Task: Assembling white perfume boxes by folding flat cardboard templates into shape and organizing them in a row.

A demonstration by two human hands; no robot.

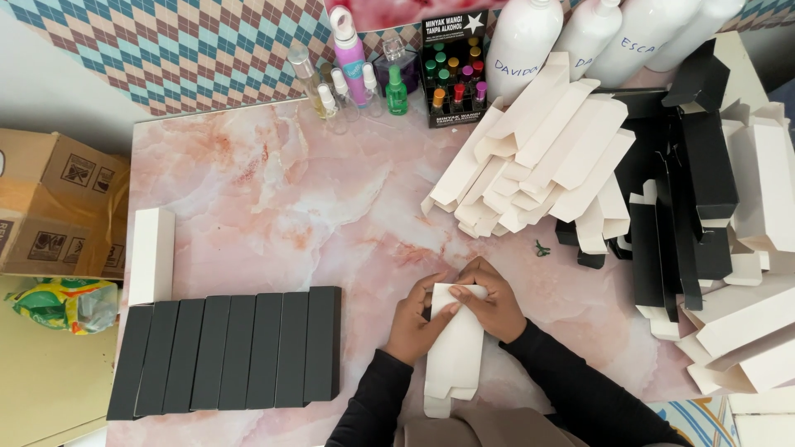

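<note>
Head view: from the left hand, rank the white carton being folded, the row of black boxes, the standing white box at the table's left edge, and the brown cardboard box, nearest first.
1. White carton, touched by the left hand.
2. Row of black boxes, to its left.
3. Standing white box, at the table's left edge.
4. Brown cardboard box, off the table, far left.

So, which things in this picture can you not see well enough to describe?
Head view, the only one:
- Far end of the white carton: the fingers of the left hand and right hand cover its flaps.
- Small green thing on the marble table: too small to identify.
- White bottles: tops cut off by the upper edge.
- Black cartons in the right pile: partly buried under white ones.
</note>
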